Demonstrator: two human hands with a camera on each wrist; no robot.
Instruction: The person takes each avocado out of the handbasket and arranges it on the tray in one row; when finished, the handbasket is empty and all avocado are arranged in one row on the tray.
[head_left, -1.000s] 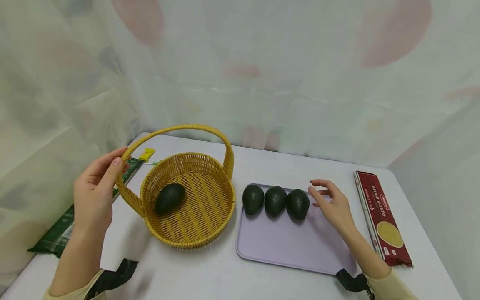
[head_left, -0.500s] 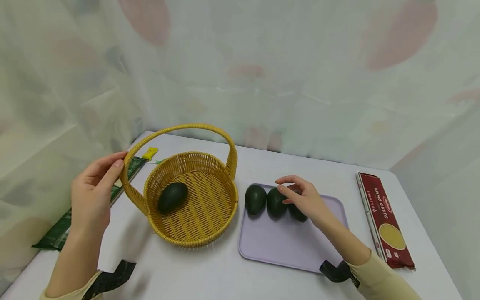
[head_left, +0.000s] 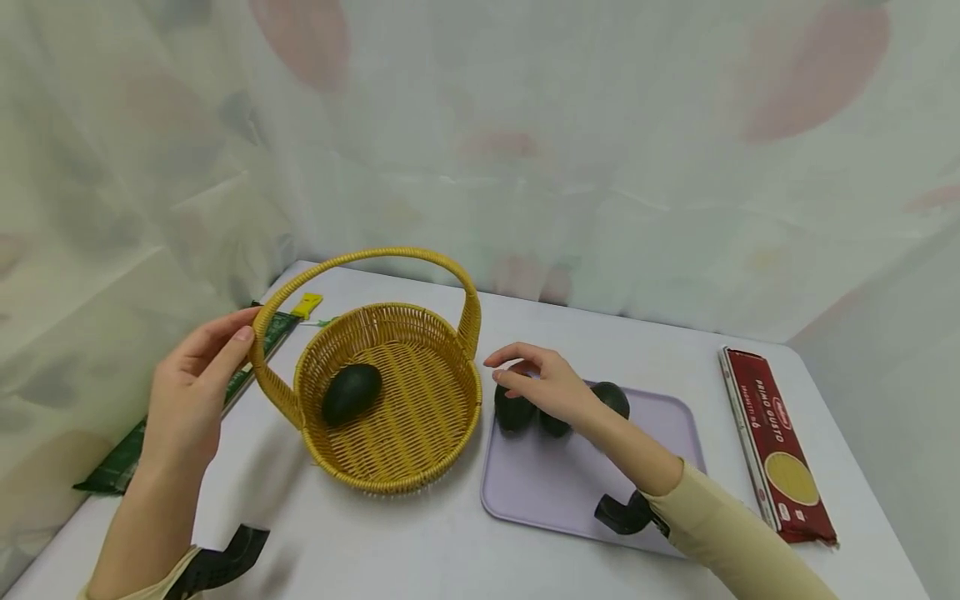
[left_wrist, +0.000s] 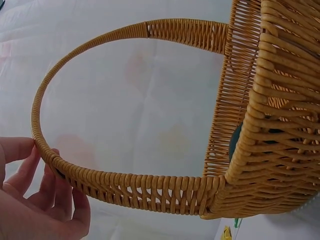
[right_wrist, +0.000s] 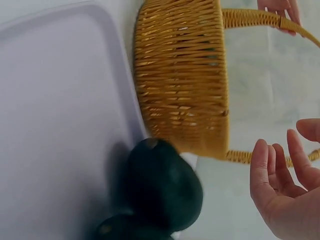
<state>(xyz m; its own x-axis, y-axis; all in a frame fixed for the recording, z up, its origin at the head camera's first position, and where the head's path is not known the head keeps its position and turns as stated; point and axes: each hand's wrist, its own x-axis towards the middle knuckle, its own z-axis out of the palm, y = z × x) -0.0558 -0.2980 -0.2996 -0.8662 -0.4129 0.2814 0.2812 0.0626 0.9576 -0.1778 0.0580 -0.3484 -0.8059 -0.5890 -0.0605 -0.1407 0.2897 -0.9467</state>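
My left hand (head_left: pixel 191 379) pinches the side of the tall handle of a yellow wicker basket (head_left: pixel 412 412); the left wrist view shows thumb and fingertips on the handle (left_wrist: pixel 135 187). Inside the basket, toward its left side, lies one dark green avocado (head_left: pixel 352 393). My right hand (head_left: pixel 543 385), holding nothing, is over the left part of a lilac tray (head_left: pixel 570 487), thumb and fingers spread apart. Below it, partly hidden, are the left avocado (head_left: pixel 513 415) and the middle avocado (head_left: pixel 555 426). A third avocado (head_left: pixel 613 398) shows behind my right wrist.
A red pack of spaghetti (head_left: pixel 780 450) lies right of the tray. Along the left edge, behind my left arm, lies a green package (head_left: pixel 123 457), with a small yellow item (head_left: pixel 307 305) at its far end. Patterned curtains (head_left: pixel 525 167) close off the back and sides.
My right hand has moved left across the row of avocados, from beside the right one to above the left one. My left hand keeps its hold on the basket handle.
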